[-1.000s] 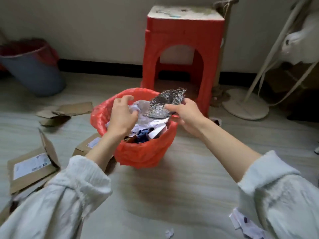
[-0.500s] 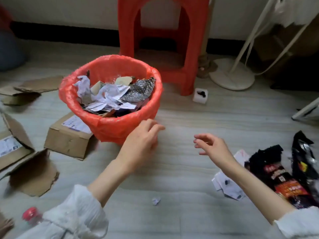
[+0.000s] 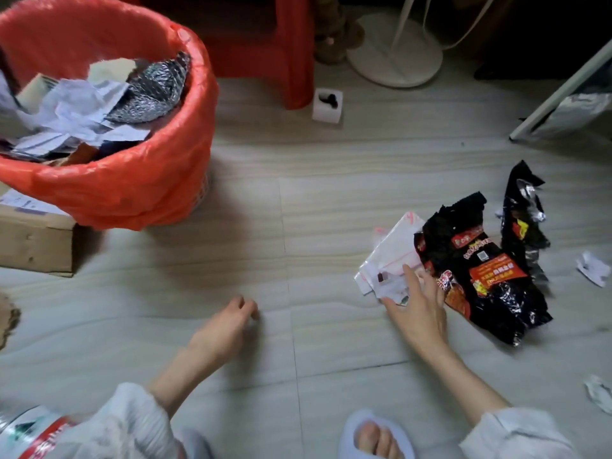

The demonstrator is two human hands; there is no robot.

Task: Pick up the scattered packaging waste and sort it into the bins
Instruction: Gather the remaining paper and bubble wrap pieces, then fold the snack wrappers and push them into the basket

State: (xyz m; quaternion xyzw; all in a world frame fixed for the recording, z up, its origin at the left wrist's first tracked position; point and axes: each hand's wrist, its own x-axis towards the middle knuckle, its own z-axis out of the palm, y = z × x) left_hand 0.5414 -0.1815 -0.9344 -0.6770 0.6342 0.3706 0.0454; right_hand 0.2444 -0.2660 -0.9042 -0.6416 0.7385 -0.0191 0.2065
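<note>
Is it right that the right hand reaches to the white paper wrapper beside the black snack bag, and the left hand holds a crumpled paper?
Not quite. In the head view the left hand holds nothing. The right hand does reach the white paper wrapper beside the black snack bag.

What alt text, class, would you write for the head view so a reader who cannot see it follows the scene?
A person's right hand reaches onto white paper wrappers lying beside a black snack bag on the floor, while the left hand hangs loosely curled and holds nothing. A red-lined bin, full of paper and foil, stands at upper left.
</note>
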